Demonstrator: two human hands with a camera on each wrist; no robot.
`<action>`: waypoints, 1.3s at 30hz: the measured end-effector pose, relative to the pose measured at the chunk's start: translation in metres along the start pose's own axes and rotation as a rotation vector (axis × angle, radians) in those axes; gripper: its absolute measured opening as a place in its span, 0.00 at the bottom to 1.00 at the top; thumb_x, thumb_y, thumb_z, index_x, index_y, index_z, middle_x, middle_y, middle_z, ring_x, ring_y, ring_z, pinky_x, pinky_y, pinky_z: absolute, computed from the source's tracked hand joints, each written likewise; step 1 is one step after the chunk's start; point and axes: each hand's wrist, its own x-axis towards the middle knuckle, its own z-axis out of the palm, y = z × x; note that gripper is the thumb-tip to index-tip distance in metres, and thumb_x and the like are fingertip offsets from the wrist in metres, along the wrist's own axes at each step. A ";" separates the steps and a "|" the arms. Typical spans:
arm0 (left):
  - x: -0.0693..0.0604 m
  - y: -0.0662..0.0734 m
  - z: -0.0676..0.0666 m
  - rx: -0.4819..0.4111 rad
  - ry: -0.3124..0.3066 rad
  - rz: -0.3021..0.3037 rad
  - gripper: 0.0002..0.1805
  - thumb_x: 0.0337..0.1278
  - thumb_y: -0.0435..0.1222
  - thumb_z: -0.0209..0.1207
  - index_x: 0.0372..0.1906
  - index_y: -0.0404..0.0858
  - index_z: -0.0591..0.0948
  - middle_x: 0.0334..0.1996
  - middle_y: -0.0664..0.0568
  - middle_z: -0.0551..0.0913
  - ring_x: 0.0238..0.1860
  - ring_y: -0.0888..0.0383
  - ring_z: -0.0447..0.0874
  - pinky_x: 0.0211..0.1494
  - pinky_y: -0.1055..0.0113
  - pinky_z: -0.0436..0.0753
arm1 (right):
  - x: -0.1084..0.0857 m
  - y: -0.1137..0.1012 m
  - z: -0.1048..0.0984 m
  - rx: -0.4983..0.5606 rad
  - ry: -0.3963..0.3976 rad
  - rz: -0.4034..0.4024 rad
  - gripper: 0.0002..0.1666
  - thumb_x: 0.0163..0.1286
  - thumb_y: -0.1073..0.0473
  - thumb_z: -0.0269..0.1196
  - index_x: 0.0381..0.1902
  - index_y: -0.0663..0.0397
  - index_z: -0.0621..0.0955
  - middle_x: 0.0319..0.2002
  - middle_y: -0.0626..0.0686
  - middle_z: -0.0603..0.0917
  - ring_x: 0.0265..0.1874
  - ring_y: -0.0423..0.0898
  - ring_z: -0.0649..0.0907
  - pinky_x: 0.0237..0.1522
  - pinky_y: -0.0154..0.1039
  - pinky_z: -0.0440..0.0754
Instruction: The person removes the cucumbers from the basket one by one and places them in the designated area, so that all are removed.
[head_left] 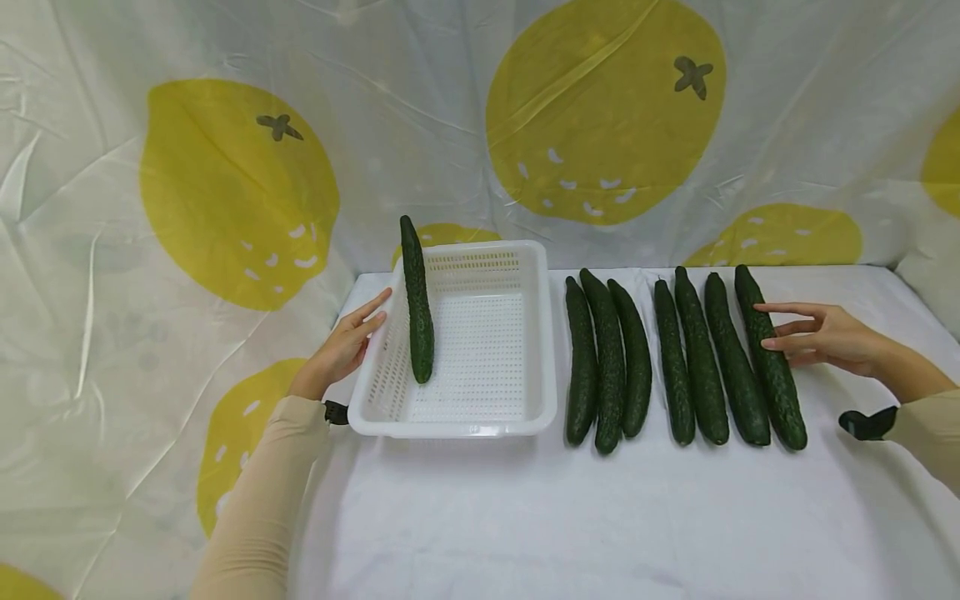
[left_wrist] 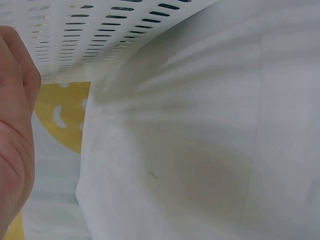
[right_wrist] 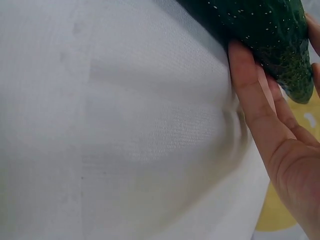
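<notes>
My left hand (head_left: 341, 354) touches the left side of a white perforated plastic basket (head_left: 549, 350), fingertips at its rim. In the left wrist view, part of the hand (left_wrist: 15, 125) shows beside the basket's slotted wall (left_wrist: 107, 35). One dark green cucumber (head_left: 418, 308) lies lengthwise in the basket, its far end reaching past the back rim. My right hand (head_left: 836, 337) holds the rightmost cucumber (head_left: 780, 392) on the table, fingers around its upper part. The right wrist view shows fingers on both sides of that cucumber (right_wrist: 270, 35) near one end.
Three cucumbers (head_left: 607, 358) lie side by side just right of the basket. Several more form a second row (head_left: 701, 367), which includes the one under my right hand. A white cloth (head_left: 600, 525) covers the table. Behind hangs a lemon-print curtain (head_left: 420, 108).
</notes>
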 end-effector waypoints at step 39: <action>0.000 -0.001 -0.002 0.024 0.002 -0.008 0.31 0.80 0.39 0.44 0.81 0.52 0.51 0.60 0.50 0.74 0.44 0.61 0.85 0.39 0.70 0.84 | -0.002 -0.005 -0.004 -0.026 0.016 0.002 0.32 0.68 0.70 0.65 0.68 0.47 0.74 0.45 0.56 0.77 0.37 0.48 0.86 0.39 0.47 0.86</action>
